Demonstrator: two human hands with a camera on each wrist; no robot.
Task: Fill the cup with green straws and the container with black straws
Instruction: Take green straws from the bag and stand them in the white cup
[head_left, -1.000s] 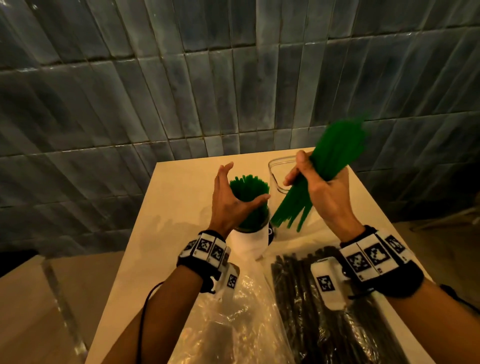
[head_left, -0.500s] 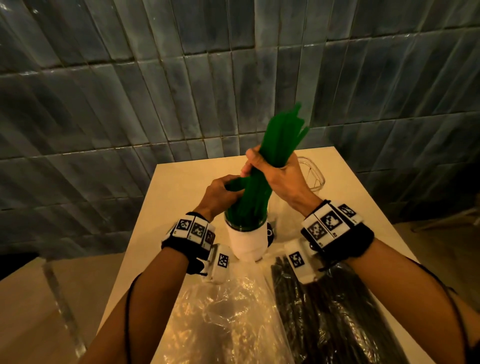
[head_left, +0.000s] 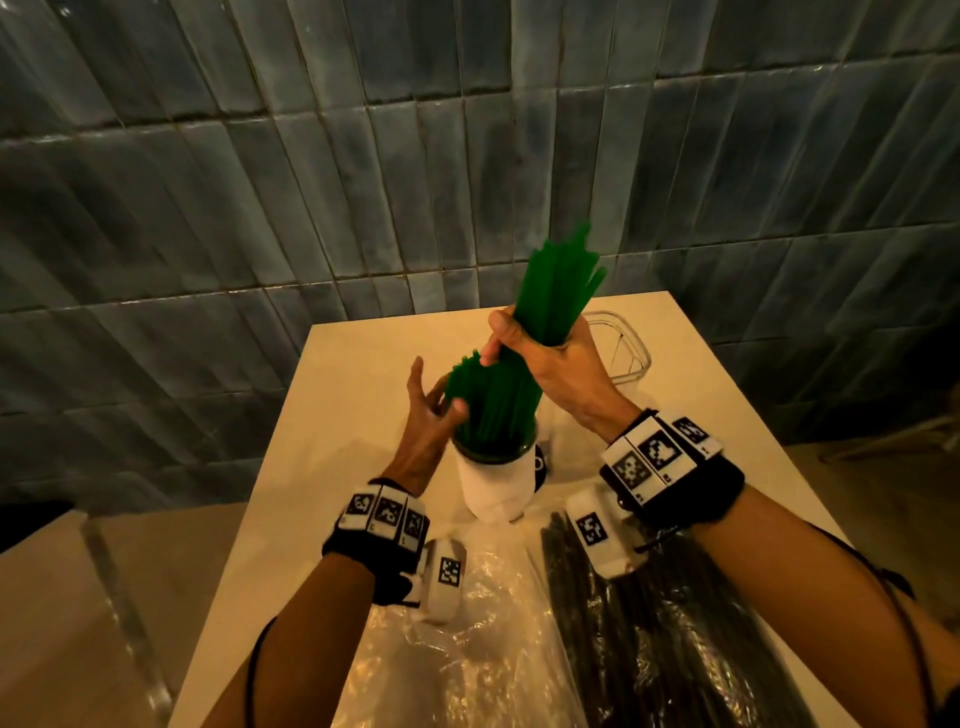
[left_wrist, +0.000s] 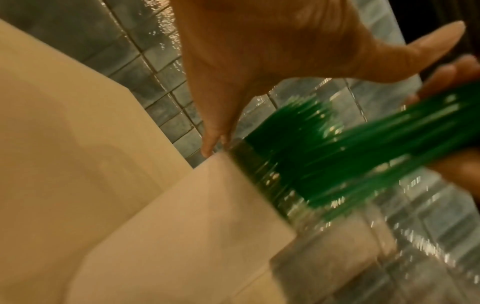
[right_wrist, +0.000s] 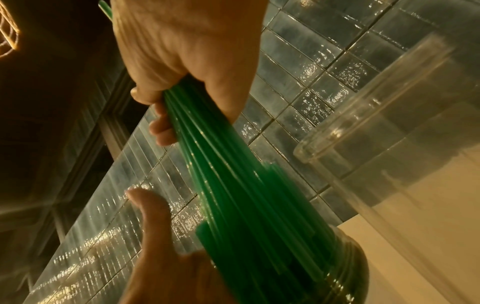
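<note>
The right hand (head_left: 550, 364) has its fingers clamped on a bundle of thin green plastic straws (head_left: 545, 306), with the lower ends in the white cup (head_left: 493, 488) near the counter's middle. The left hand (head_left: 431, 410), fingers apart, touches the straws already inside. The crowded cup could tip, or straws could spill out.

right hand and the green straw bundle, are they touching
Touching. The right wrist view shows the right hand with fingers curled round the green straw bundle; the head view shows the same grip above the cup.
</note>
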